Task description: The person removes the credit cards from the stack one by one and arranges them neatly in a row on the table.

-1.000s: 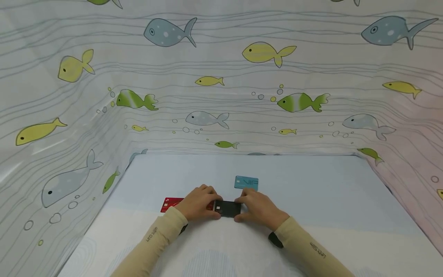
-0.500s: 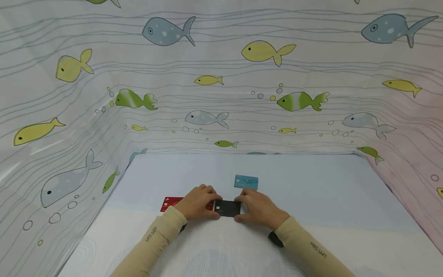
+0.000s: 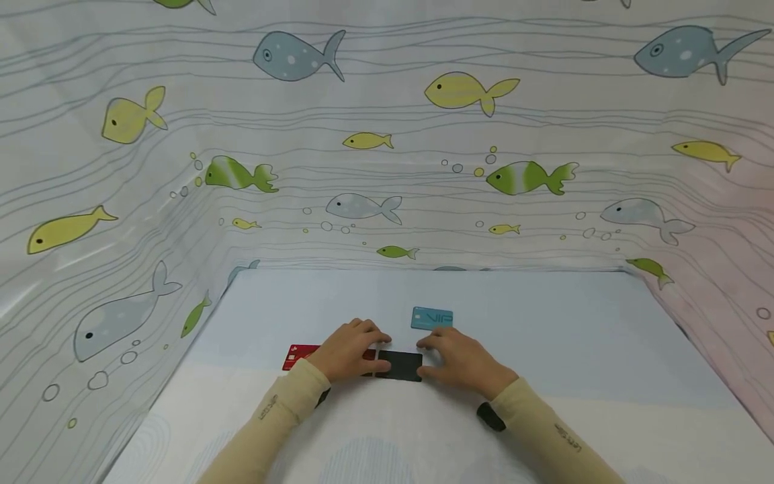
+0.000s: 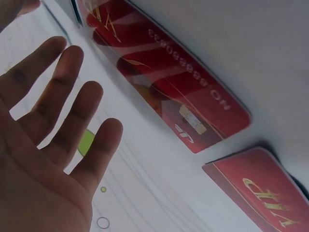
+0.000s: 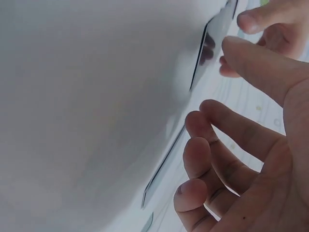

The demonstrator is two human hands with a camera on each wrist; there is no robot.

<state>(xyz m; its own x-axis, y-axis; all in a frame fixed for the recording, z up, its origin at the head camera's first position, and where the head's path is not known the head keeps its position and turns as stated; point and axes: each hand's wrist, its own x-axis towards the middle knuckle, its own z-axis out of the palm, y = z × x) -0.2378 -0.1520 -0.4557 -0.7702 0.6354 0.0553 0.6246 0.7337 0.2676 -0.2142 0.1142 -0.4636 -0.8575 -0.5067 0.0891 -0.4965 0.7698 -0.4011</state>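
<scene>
Black card (image 3: 399, 366) is lying flat on the table (image 3: 574, 336), below the middle of the head view, at the right end of a row. Two red cards are sitting to its left: one red card (image 4: 169, 82) is filling the top middle of the left wrist view, and another red card (image 4: 260, 188) is peeking in at the lower right. A small gap is showing between the red ones. The left hand (image 3: 351, 353) is hanging loose with its thumb by the black card's left end, and the right hand (image 3: 462, 359) is hovering loose by its right end. Neither is grabbing anything; whether the thumbs are touching the card, nobody can tell.

The person seems to be making the row neat. Good work here would be using soft nudges on the short ends, keeping the card flat, and checking that the long edges are running in one straight line.

The blue card (image 3: 431, 317) is lying just above the right hand's fingers, so that hand is needing care there. More tabletop is stretching to the right for moving, and the back edge is running well above the row, meeting the fish cloth (image 3: 423, 181).
</scene>
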